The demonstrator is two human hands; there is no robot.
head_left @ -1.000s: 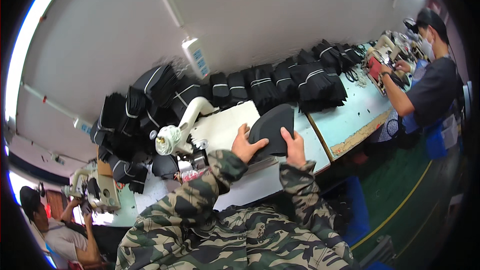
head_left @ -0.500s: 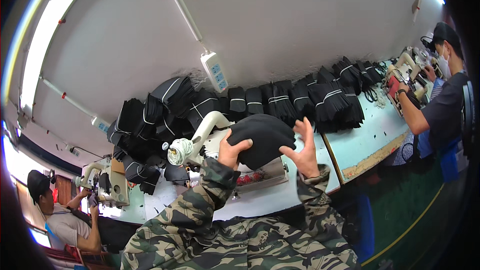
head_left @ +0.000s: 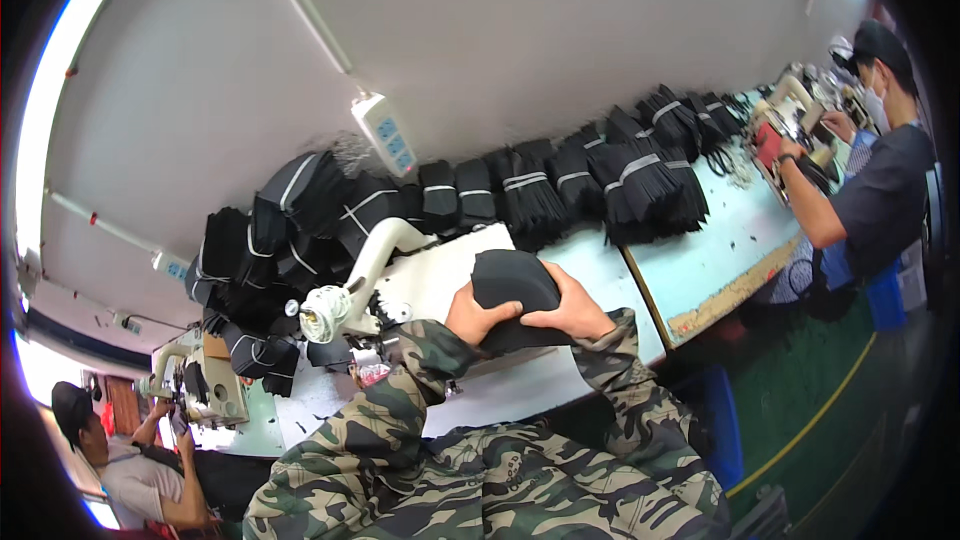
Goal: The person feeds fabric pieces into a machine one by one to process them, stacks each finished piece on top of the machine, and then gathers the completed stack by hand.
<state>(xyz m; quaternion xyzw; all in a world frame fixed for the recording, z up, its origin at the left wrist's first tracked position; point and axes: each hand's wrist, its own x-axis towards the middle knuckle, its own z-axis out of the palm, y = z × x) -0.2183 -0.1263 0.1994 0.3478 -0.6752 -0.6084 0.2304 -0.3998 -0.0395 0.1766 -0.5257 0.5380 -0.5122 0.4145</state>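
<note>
The black fabric piece (head_left: 515,290) is dark, matte and curved, domed at the top like a cap panel. Both the left hand (head_left: 478,318) and right hand (head_left: 572,308) clasp it, fingers wrapped over its edges, just right of the white sewing machine (head_left: 365,275).

Curved black fabric piece (head_left: 515,285), raised above the white sewing table (head_left: 520,395)

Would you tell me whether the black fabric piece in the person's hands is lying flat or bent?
Bent: the black fabric piece arches into a dome between the left hand and right hand.
</note>
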